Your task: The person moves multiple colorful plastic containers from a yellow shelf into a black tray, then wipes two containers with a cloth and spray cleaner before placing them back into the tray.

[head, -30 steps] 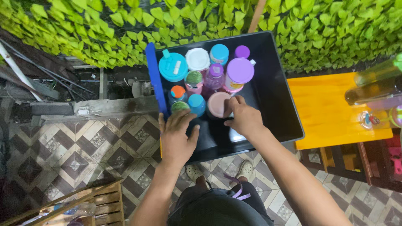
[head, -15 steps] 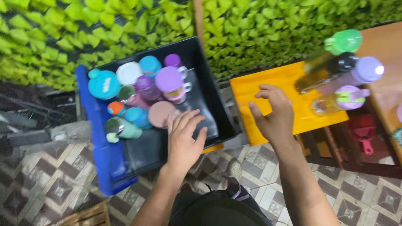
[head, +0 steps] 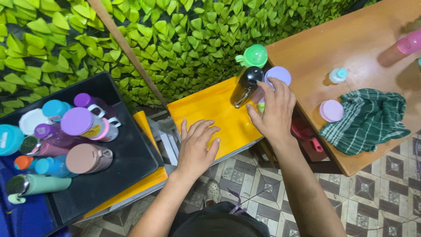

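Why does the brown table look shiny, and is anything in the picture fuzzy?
Head view: light bounces off the glossy brown table, leaving pale glare by the pink bottle, which casts a dark shadow. The right hand and left hand look sharp; the bottles in the black bin smear slightly at the left edge.

Bottles [head: 258,74] on stool [head: 210,109] – bin [head: 131,149] left, table [head: 351,44] right.

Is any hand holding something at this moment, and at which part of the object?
The right hand closes around the purple-lidded bottle just below its lid. The left hand lies flat on the yellow table, holding nothing.
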